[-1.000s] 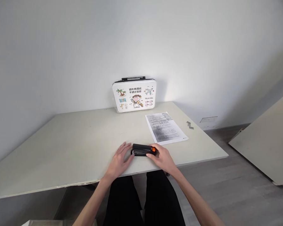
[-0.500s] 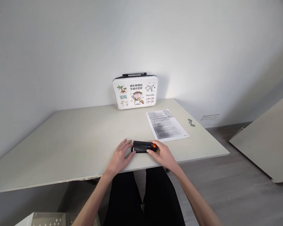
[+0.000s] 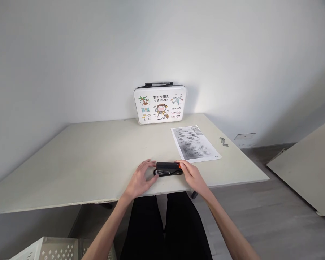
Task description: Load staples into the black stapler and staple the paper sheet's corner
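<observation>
Stapler (image 3: 169, 169) lies flat near the front edge of the desk (image 3: 83, 162), between both hands: left hand (image 3: 141, 177) touches its left end, grip wide and loose; right hand (image 3: 193, 176) pinches the orange right end, grip narrow.

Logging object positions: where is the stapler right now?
In the head view, the black stapler lies near the front edge of the table between the left hand and right hand, just short of the printed sheet.
</observation>
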Demonstrator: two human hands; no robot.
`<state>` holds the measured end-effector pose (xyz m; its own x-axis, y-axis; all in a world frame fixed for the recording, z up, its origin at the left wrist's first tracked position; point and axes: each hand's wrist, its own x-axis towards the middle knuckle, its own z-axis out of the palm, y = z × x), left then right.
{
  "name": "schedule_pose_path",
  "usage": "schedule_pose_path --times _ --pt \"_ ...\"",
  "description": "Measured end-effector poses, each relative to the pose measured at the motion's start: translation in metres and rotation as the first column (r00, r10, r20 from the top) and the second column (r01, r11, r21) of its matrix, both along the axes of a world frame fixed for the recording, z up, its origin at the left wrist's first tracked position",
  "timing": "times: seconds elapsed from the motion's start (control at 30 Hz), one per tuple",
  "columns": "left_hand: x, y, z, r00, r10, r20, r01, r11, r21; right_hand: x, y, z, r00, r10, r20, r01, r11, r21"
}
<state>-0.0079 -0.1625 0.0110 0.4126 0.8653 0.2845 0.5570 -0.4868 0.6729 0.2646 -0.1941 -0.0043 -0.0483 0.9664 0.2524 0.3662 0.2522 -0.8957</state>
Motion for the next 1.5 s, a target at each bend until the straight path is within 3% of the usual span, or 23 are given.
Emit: schedule_pose_path --times 0.13,0.3,1.0,1.33,1.5 --pt "-0.001 -0.002 0.008 0.992 0.021 0.122 -0.009 0.994 -0.105 0.000 0.001 0.000 1.000 -0.007 -0.019 0.006 0.999 -0.033" --pt "0.002 -0.005 0.014 0.984 0.116 0.133 -0.088 0.975 -0.203 -0.002 0.000 0.002 0.999 -0.018 -0.041 0.016 0.998 -0.055" --pt "0.000 -0.002 0.009 0.987 0.121 0.102 -0.100 0.977 -0.187 0.000 0.004 -0.003 0.999 -0.005 0.050 0.005 1.000 0.001" --pt "-0.008 0.001 0.004 0.914 0.159 0.374 -0.087 0.975 -0.204 -0.001 0.001 0.001 0.999 -0.001 0.048 0.003 0.999 -0.033" --pt "-0.004 -0.003 0.011 0.897 0.204 0.393 -0.112 0.963 -0.243 -0.002 0.000 0.002 0.995 0.041 0.093 -0.039 0.999 -0.024"
